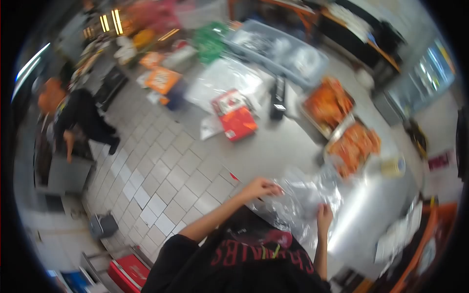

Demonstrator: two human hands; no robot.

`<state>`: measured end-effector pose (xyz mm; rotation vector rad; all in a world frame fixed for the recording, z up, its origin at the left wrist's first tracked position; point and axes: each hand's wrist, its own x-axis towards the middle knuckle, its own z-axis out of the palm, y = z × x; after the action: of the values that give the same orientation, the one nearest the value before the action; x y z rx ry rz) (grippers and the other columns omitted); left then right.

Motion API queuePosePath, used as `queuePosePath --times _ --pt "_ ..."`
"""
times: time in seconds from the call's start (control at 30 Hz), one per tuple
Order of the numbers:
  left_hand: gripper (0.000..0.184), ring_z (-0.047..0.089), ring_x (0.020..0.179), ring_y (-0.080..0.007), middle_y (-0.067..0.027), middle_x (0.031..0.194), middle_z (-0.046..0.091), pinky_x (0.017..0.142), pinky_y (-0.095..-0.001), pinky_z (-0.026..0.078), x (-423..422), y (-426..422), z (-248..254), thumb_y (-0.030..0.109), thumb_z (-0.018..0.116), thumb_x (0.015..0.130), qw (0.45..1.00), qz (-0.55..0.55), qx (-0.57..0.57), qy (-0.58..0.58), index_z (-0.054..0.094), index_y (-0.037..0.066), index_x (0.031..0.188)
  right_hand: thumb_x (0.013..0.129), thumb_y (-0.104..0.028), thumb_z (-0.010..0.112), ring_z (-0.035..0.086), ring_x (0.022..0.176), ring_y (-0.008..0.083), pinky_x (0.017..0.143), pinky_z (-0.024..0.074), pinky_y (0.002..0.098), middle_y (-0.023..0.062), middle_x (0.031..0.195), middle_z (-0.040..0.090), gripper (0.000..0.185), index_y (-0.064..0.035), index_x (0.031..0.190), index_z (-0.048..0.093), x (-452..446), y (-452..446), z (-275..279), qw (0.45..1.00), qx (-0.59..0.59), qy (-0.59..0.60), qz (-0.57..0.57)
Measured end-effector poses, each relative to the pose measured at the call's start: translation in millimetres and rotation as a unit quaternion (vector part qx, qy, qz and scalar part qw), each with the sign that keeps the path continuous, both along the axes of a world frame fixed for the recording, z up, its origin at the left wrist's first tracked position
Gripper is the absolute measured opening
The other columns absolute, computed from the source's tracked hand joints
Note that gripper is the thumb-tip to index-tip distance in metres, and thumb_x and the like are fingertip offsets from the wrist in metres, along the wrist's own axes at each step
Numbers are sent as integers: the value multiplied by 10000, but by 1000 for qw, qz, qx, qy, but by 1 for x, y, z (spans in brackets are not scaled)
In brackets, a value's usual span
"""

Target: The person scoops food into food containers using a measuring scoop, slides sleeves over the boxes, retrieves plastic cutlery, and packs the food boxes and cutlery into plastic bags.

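A clear plastic bag [305, 195] spreads between my two hands over the near edge of the metal table [273, 154]. My left hand [262, 188] pinches its left side, fingers closed. On the right side of the bag, my right hand [324, 214] is closed on the plastic too. Beyond the bag sit two trays of orange-coloured meat, one nearer [354, 146] and one farther [327, 105]. A roll of tape or film [392, 167] lies right of the nearer tray.
A red box [237, 122], a black device [278, 97], plastic sheets [224, 83] and a grey-blue tub [278, 51] are farther back. A person in black [80, 117] bends over at the left. Tiled floor [161, 180] lies left of the table.
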<state>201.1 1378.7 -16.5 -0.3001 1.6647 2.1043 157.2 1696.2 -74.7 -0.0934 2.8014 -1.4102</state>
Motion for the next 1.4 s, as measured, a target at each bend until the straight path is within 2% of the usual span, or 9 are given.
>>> queuePosePath --times 0.2,0.37,0.4,0.8,0.93,1.03,1.17,1.3,1.4 --pt "225 589 764 -92 -77 904 641 661 -198 467 15 -4 -13 149 593 828 998 46 29 -32 624 -13 982 826 -154 586 456 516 77 442 364 210 30 670 492 240 -20 1006 501 -11 26 3 985 -109 -73 -109" --pt "241 528 669 -74 -50 840 613 634 -209 451 15 -1 -17 120 566 845 998 49 16 -25 594 -19 1040 752 -214 672 513 630 151 563 433 276 91 869 489 481 -37 1146 459 -14 23 23 983 183 5 6" --pt "245 527 673 -73 -47 837 607 630 -211 449 15 -1 -10 118 566 845 998 66 14 -12 588 -22 1044 724 -262 683 526 838 263 673 450 359 140 1003 471 499 -55 1128 475 -15 15 40 972 214 -95 -24" --pt "223 590 789 -108 -54 836 653 695 -228 457 9 -19 20 199 601 823 995 24 -94 -35 642 0 916 795 -123 520 518 817 298 751 389 391 105 811 559 81 -60 824 560 -60 138 0 920 246 227 -205" --pt "241 594 753 -96 -57 872 654 682 -240 451 11 -33 19 197 621 805 994 20 -110 -11 642 13 958 779 -126 563 528 830 295 754 404 381 126 859 562 146 -36 891 582 -81 240 13 909 310 113 -254" --pt "253 596 747 -99 -53 875 653 682 -245 451 14 -34 19 198 646 786 993 5 -115 -20 640 13 957 777 -154 596 544 826 278 740 423 370 130 855 563 196 -35 932 589 -96 242 16 796 471 214 -313" --pt "288 585 688 -77 -38 778 641 659 -219 463 17 -18 32 241 696 748 990 87 -62 -92 635 -2 890 871 -210 496 594 669 173 586 461 285 75 696 577 209 -28 929 582 -64 42 139 995 -8 -38 -94" --pt "176 586 781 -112 -67 840 606 699 -207 458 15 6 59 139 631 802 984 139 89 -69 584 -2 896 888 -237 465 570 513 130 477 447 246 59 640 590 260 -3 849 569 4 -103 138 915 -156 -321 188" --pt "198 579 838 -126 -77 914 595 720 -226 463 20 7 57 99 591 822 974 111 193 -53 548 -4 986 850 -206 549 548 504 111 471 426 228 54 617 585 217 3 804 581 13 -146 150 925 -127 -286 214"
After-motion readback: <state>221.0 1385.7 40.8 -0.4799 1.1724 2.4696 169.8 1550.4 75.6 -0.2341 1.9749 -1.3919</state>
